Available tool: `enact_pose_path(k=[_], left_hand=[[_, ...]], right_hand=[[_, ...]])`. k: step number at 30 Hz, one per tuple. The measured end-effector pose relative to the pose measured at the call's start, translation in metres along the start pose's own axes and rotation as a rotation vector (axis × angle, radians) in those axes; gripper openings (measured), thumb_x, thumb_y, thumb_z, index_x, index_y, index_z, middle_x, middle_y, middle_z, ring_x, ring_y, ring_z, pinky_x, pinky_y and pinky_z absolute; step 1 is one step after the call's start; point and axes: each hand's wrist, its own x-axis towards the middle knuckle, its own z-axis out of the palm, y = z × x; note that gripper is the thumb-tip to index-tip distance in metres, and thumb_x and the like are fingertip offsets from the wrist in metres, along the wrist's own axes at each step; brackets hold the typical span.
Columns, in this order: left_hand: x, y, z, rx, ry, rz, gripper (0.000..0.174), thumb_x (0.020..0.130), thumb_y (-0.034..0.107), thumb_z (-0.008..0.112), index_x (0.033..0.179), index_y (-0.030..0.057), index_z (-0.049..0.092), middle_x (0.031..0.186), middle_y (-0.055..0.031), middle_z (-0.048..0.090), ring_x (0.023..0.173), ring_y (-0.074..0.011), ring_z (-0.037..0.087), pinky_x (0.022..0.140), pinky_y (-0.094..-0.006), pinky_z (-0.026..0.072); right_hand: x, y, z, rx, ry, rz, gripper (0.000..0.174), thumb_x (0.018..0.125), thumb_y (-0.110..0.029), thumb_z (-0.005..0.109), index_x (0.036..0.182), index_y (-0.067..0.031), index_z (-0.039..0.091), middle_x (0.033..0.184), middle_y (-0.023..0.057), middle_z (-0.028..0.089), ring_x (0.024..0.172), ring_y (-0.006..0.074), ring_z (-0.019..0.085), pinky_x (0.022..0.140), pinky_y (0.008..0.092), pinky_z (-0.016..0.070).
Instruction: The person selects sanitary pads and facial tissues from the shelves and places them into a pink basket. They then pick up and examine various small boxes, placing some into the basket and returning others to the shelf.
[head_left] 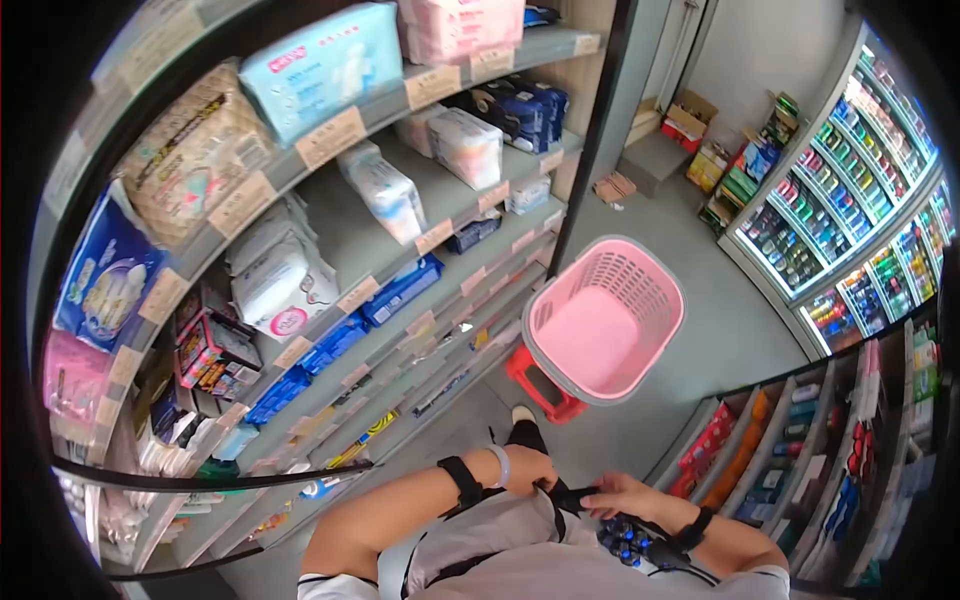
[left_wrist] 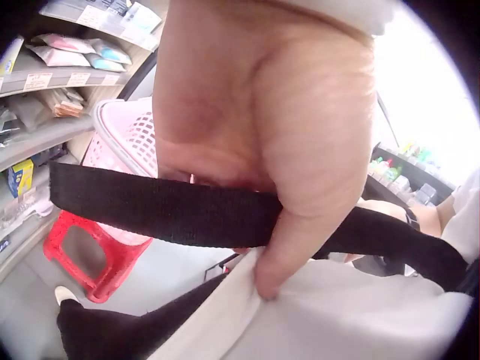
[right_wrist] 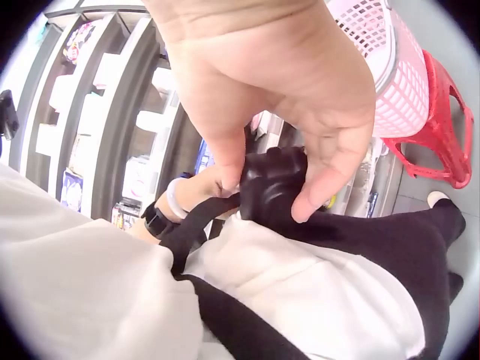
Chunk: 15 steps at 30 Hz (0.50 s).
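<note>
At the person's waist, the left hand (head_left: 525, 470) grips a black webbing strap (left_wrist: 157, 208). In the left wrist view the strap runs across under the palm and behind the thumb, which overlaps the white shirt (left_wrist: 330, 307). Close to it on the right, the right hand (head_left: 628, 497) pinches a dark plastic buckle (right_wrist: 274, 184) between thumb and fingers. More of the strap (right_wrist: 236, 322) lies over the shirt in the right wrist view. The left hand's fingertips are mostly hidden behind the strap.
Ahead, an empty pink shopping basket (head_left: 603, 345) sits on a red stool (head_left: 548, 392). Shelves (head_left: 340, 240) of packaged pads and tissues fill the left; another rack (head_left: 790, 440) lines the right. A lit drinks fridge (head_left: 840, 190) and cardboard boxes (head_left: 690, 115) stand at the back.
</note>
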Motion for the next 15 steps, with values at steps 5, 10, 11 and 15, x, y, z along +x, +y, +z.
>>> enact_pose_path(k=[5, 10, 11, 15], left_hand=[[-0.014, 0.006, 0.006, 0.025, 0.141, 0.069, 0.014, 0.069, 0.010, 0.060, 0.083, 0.0122, 0.059, 0.082, -0.0048, 0.056, 0.085, -0.0253, 0.055, 0.070, -0.0386, 0.0449], [-0.009, 0.008, 0.021, 0.064, 0.179, 0.045, 0.019, 0.068, 0.009, 0.061, 0.086, 0.0113, 0.060, 0.088, -0.0081, 0.059, 0.086, -0.0273, 0.056, 0.071, -0.0399, 0.0446], [-0.013, 0.007, 0.017, 0.072, 0.196, 0.034, 0.019, 0.068, 0.009, 0.061, 0.086, 0.0113, 0.060, 0.088, -0.0081, 0.059, 0.086, -0.0273, 0.056, 0.071, -0.0399, 0.0446], [-0.017, 0.005, 0.016, -0.079, 0.192, 0.035, 0.018, 0.067, 0.008, 0.060, 0.085, 0.0099, 0.060, 0.085, -0.0102, 0.058, 0.083, -0.0293, 0.056, 0.069, -0.0395, 0.0435]], right_hand=[[0.026, 0.014, 0.034, -0.348, 0.113, -0.058, 0.060, 0.069, -0.041, 0.070, 0.104, 0.0031, 0.048, 0.083, 0.0120, 0.062, 0.074, 0.0180, 0.061, 0.065, 0.0288, 0.0470], [0.037, -0.022, 0.057, -0.911, 0.197, -0.061, 0.049, 0.067, -0.040, 0.066, 0.096, -0.0019, 0.058, 0.093, 0.0142, 0.062, 0.078, 0.0254, 0.061, 0.067, 0.0324, 0.0485], [0.039, -0.022, 0.049, -0.929, 0.197, -0.074, 0.049, 0.067, -0.040, 0.066, 0.096, -0.0019, 0.058, 0.093, 0.0142, 0.062, 0.078, 0.0254, 0.061, 0.067, 0.0324, 0.0485], [0.050, 0.003, 0.023, -0.350, -0.204, -0.126, 0.036, 0.074, -0.024, 0.066, 0.102, -0.0027, 0.057, 0.088, 0.0056, 0.063, 0.078, 0.0101, 0.058, 0.065, 0.0238, 0.0463]])
